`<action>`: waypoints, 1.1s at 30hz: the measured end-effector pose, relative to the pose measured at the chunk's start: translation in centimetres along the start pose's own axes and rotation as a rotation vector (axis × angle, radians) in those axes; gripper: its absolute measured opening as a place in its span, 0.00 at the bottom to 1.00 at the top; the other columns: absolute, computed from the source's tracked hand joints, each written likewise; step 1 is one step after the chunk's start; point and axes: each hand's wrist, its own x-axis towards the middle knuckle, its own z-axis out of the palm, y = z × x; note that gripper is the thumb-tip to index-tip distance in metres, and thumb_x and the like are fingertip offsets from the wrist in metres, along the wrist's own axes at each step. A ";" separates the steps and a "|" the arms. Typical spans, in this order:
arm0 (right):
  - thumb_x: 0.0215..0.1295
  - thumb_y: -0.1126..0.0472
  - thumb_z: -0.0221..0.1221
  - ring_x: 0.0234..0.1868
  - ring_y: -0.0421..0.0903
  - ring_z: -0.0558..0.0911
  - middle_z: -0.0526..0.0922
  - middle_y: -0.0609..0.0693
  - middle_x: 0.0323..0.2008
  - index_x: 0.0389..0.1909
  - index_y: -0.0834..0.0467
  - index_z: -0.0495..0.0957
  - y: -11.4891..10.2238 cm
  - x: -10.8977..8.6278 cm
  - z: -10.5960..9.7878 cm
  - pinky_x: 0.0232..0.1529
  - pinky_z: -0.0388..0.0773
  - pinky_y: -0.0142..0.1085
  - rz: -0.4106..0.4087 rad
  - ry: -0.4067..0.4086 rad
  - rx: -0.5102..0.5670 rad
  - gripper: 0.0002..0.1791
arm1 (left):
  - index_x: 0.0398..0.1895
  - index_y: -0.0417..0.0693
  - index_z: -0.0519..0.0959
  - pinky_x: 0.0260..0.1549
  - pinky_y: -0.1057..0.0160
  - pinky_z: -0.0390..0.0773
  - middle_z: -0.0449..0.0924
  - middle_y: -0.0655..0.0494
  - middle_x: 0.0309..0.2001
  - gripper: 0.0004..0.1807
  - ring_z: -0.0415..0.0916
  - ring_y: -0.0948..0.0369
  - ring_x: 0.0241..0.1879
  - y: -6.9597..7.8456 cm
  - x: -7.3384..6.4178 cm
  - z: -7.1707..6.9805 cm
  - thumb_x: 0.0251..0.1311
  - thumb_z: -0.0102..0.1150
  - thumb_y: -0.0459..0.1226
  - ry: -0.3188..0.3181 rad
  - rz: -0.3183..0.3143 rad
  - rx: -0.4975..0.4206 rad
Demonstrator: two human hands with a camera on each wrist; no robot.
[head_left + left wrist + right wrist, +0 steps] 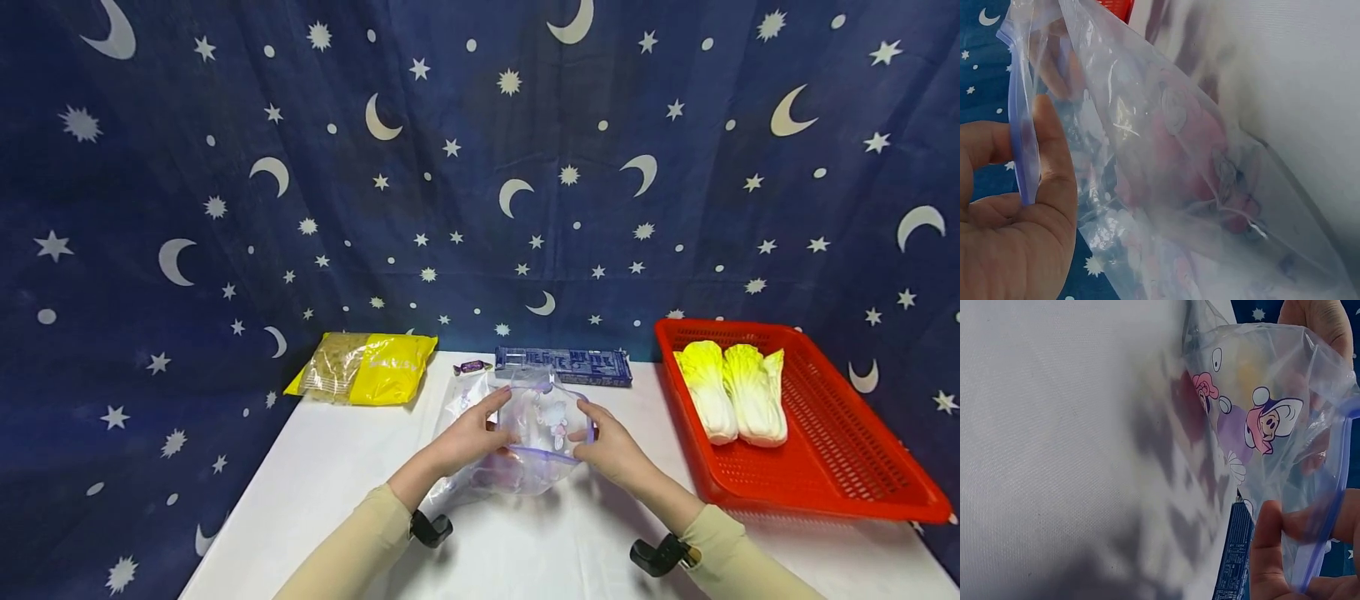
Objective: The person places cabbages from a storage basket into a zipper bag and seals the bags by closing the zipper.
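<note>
A clear zip-lock bag [543,425] with a purple zip and printed cartoon figures is held up over the white table, its mouth spread wide between the hands. My left hand [476,433] grips the rim on the left side. In the left wrist view, the purple zip strip [1021,125] runs between thumb and fingers. On the opposite side my right hand [611,446] pinches the rim, and in the right wrist view its thumb [1267,540] lies against the film. Only printed figures show on the see-through walls.
Behind the bag lie a blue flat packet [592,367] and a small purple wrapped candy [472,367]. A yellow bag [390,371] with a clear window rests at the back left. At right stands a red basket [847,492] holding two napa cabbages [750,392]. A starry curtain [465,200] hangs behind.
</note>
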 end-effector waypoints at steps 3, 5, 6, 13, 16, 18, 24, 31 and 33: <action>0.48 0.78 0.62 0.51 0.59 0.83 0.59 0.72 0.73 0.75 0.75 0.56 0.0 -0.1 0.0 0.31 0.79 0.32 0.019 0.001 -0.011 0.48 | 0.81 0.39 0.54 0.40 0.65 0.84 0.46 0.46 0.82 0.42 0.83 0.58 0.36 0.0 -0.1 0.0 0.65 0.61 0.29 -0.011 0.010 0.012; 0.48 0.78 0.62 0.50 0.58 0.83 0.59 0.72 0.72 0.75 0.75 0.56 0.0 -0.2 0.1 0.31 0.79 0.33 0.028 0.004 -0.016 0.48 | 0.80 0.38 0.54 0.39 0.66 0.84 0.46 0.46 0.82 0.42 0.83 0.58 0.35 -0.2 -0.3 0.0 0.65 0.60 0.28 -0.005 0.019 0.021; 0.48 0.78 0.62 0.50 0.58 0.83 0.60 0.72 0.72 0.75 0.74 0.57 0.0 -0.3 0.1 0.30 0.79 0.33 0.030 0.007 -0.018 0.48 | 0.80 0.38 0.54 0.39 0.66 0.84 0.45 0.46 0.82 0.43 0.83 0.58 0.34 -0.4 -0.3 0.1 0.64 0.61 0.27 -0.003 0.025 0.020; 0.48 0.76 0.62 0.46 0.54 0.84 0.67 0.72 0.66 0.75 0.74 0.58 0.0 -0.5 0.1 0.29 0.77 0.34 0.027 0.027 -0.037 0.48 | 0.80 0.36 0.53 0.37 0.64 0.86 0.44 0.45 0.82 0.44 0.82 0.59 0.33 -0.6 -0.5 0.0 0.63 0.60 0.25 -0.005 0.063 0.001; 0.48 0.75 0.62 0.44 0.53 0.84 0.74 0.73 0.59 0.74 0.74 0.58 -0.1 -0.6 0.0 0.32 0.77 0.34 0.022 0.025 -0.039 0.47 | 0.81 0.37 0.52 0.38 0.65 0.86 0.44 0.46 0.82 0.44 0.82 0.60 0.33 -0.7 -0.4 0.1 0.63 0.60 0.26 -0.016 0.051 -0.006; 0.51 0.73 0.64 0.44 0.52 0.82 0.75 0.73 0.59 0.74 0.74 0.60 -0.2 -0.7 -0.1 0.35 0.78 0.35 0.011 0.037 -0.058 0.46 | 0.81 0.38 0.52 0.38 0.65 0.86 0.43 0.46 0.82 0.44 0.82 0.60 0.33 -0.7 -0.3 0.2 0.63 0.60 0.26 -0.023 0.048 -0.012; 0.62 0.68 0.63 0.42 0.52 0.82 0.72 0.72 0.64 0.74 0.71 0.61 -0.6 -1.2 -0.6 0.44 0.84 0.43 0.036 0.035 -0.006 0.39 | 0.81 0.39 0.52 0.40 0.65 0.85 0.44 0.50 0.82 0.44 0.83 0.59 0.36 -0.5 -0.2 0.5 0.65 0.62 0.30 -0.033 0.032 -0.009; 0.68 0.59 0.63 0.58 0.61 0.80 0.73 0.70 0.64 0.75 0.64 0.62 -2.5 -2.9 -3.2 0.56 0.81 0.55 0.034 -0.015 -0.090 0.38 | 0.80 0.37 0.54 0.41 0.67 0.84 0.46 0.49 0.82 0.43 0.82 0.60 0.39 -0.6 -0.3 0.5 0.65 0.64 0.32 -0.016 0.028 0.016; 0.69 0.56 0.63 0.60 0.61 0.79 0.71 0.70 0.67 0.76 0.63 0.61 -3.2 -3.3 -4.8 0.58 0.80 0.55 0.014 -0.022 -0.114 0.38 | 0.80 0.36 0.54 0.41 0.67 0.84 0.46 0.48 0.82 0.43 0.83 0.60 0.38 -0.5 -0.2 0.5 0.65 0.64 0.32 -0.019 0.035 0.016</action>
